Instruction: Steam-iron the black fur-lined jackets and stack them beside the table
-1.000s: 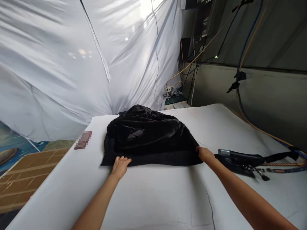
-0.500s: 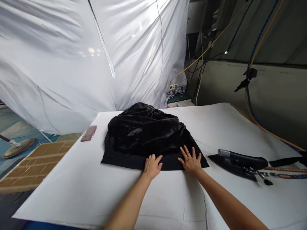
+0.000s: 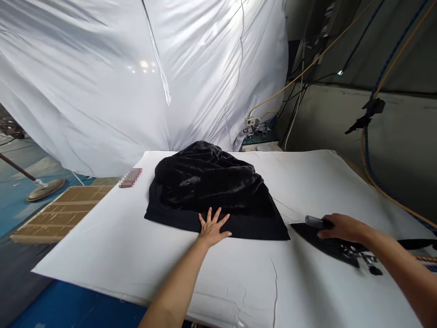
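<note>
Head view, black cloth (image 3: pixel 211 184): on the white table (image 3: pixel 102 255); near edge laid flat, upper part heaped.
Left hand (image 3: pixel 212 230): fingers fanned, resting on that edge, gripping nothing.
Right hand (image 3: pixel 341 227): fingers curled over the iron's handle (image 3: pixel 313 222), tightness unclear.
Iron (image 3: pixel 329 246): just beside the cloth's right corner, not on it.

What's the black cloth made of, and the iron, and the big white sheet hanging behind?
Black cloth: probably velvety plush, since its folds shine softly; its front band looks matte. Iron: likely dark metal, judging by its shiny silvery fittings. White sheet: glossy and wrinkled, maybe plastic or smooth fabric.
</note>
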`<state>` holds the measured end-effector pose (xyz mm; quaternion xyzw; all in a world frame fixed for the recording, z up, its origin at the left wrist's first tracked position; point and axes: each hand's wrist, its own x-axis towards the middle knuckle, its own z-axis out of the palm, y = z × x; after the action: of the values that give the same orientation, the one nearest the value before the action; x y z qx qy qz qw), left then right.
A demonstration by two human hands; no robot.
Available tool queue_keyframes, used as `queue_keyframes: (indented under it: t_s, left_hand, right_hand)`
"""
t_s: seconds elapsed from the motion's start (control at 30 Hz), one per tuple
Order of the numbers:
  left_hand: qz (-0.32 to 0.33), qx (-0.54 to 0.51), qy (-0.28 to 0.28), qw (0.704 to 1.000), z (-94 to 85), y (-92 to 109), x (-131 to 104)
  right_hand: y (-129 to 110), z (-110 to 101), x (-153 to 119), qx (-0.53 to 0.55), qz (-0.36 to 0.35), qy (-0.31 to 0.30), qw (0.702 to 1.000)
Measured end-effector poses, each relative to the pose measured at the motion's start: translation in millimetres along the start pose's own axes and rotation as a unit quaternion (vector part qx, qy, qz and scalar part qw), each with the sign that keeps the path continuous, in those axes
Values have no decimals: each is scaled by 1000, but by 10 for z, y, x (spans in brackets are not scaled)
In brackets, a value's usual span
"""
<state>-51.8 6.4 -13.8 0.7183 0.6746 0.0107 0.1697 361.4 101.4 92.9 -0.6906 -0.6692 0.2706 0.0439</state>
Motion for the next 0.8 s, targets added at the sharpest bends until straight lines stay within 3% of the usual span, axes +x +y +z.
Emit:
queue_keyframes:
  t_s: [0.1, 0.23, 0.4, 0.57, 0.67, 0.8]
  left_hand:
    - [-6, 5, 4, 1000, -1, 11, -3]
    - [-10, -1, 4, 1000, -16, 23, -6]
    - [-12, -5, 12, 1000, -6, 24, -7]
    - [-10, -16, 9, 1000, -17, 37, -11]
    - [-1, -40, 16, 999, -23, 27, -32]
    - [-47, -63, 141, 987, -39, -117, -136]
  right_hand:
    - [255, -71, -4, -84, -17, -70, 994]
    - [179, -35, 41, -90, 14, -40, 995]
    - [-239, -18, -70, -108, -21, -26, 994]
    - [-844, 406, -161, -206, -158, -93, 961]
    - [-1152, 649, -107, -253, -186, -88, 945]
    - [-1455, 794, -30, -288, -228, -78, 927]
